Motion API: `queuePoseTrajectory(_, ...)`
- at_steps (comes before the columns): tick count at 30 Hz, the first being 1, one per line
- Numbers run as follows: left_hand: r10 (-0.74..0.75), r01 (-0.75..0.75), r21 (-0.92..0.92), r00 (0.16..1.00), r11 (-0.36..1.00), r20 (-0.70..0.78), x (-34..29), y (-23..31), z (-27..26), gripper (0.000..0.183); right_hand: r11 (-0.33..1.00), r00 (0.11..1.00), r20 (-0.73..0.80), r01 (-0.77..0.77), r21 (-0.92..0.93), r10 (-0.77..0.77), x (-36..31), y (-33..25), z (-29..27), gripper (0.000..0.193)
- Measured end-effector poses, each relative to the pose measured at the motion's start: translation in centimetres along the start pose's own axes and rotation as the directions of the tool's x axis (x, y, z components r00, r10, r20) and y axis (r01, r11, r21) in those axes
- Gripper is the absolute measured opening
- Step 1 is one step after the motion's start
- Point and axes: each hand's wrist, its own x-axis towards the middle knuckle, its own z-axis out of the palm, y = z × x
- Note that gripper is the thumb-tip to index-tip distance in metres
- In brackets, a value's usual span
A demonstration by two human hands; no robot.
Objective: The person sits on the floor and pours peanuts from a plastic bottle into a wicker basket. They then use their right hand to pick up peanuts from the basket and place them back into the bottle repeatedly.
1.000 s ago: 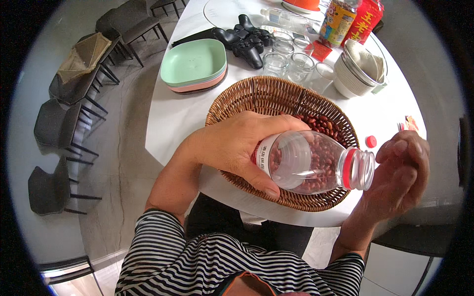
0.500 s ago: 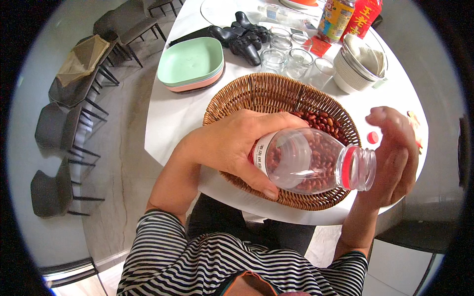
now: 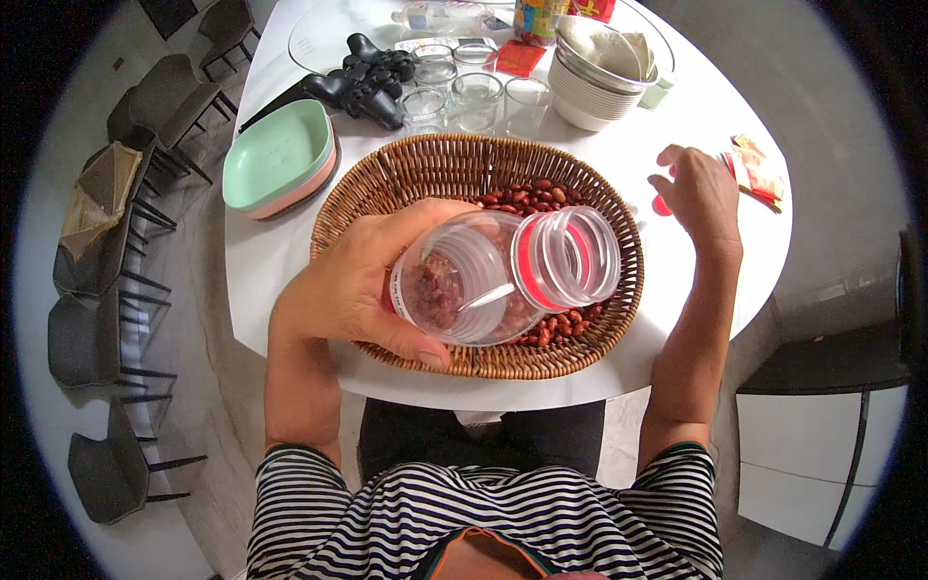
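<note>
My left hand is wrapped round a clear plastic bottle with a red ring at its uncapped neck. The bottle lies tilted above a brown wicker basket, its mouth facing right and upward. Red-skinned peanuts show in the basket; part of them is hidden by the bottle. To the right, over the white table, my right hand has its thumb and forefinger apart. Just beside that thumb lies a red bottle cap. A small red patch also shows between those fingers, too small to make out.
Stacked green and pink trays stand left of the basket. Behind it are black game controllers, several glasses and a stack of white bowls. Red packets lie at the right. Grey chairs line the left.
My right hand has moved from beside the bottle's mouth out to the red cap on the table. The bottle has turned so its mouth faces more upward. My view has shifted rightward.
</note>
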Motion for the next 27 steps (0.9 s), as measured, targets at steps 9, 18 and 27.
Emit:
queuePoseTrajectory(9,-0.028,0.029,-0.063,1.000,0.998,0.007,0.1,1.0,-0.3,0.085,0.996,0.964,0.254,0.089,-0.031,-0.078,1.3,1.8,2.2,0.033)
queuePoseTrajectory(18,-0.093,0.093,-0.016,0.996,0.995,0.010,-0.3,1.3,-0.4,0.099,0.723,0.890,-0.351,0.444,0.529,-0.290,-1.6,-3.9,-3.7,0.010)
queuePoseTrajectory(27,-0.053,0.053,-0.006,0.999,0.999,0.012,-0.1,0.9,-0.4,0.096,0.553,0.708,-0.092,0.619,0.557,-0.700,-6.4,-8.5,-4.7,0.017)
